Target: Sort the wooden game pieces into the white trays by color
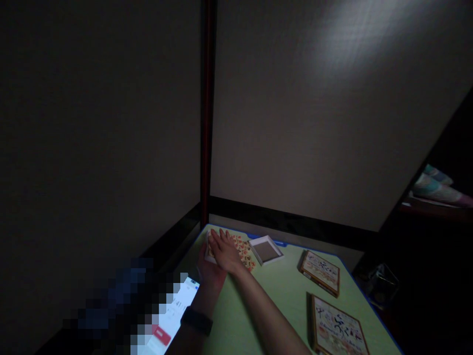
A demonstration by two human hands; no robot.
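Observation:
At the table's far left corner, my left hand point(212, 272), with a dark band on its wrist, is closed around the near side of a white-edged box point(207, 250). My right hand point(225, 251) lies over that box with its fingers stretched and spread, palm down. Partly under it and to its right are many small cream, red and brown pieces point(246, 251), too small to make out singly. Just beyond them sits a shallow open white box half point(266, 250) with a grey-brown inside. My hands hide most of what is inside the held box.
Two flat boxes with printed lids, a farther one point(320, 272) and a nearer one point(339, 326), lie on the right of the pale green table point(240, 315). A lit phone screen point(172, 313) is at lower left. Walls point(295, 123) stand close behind and left.

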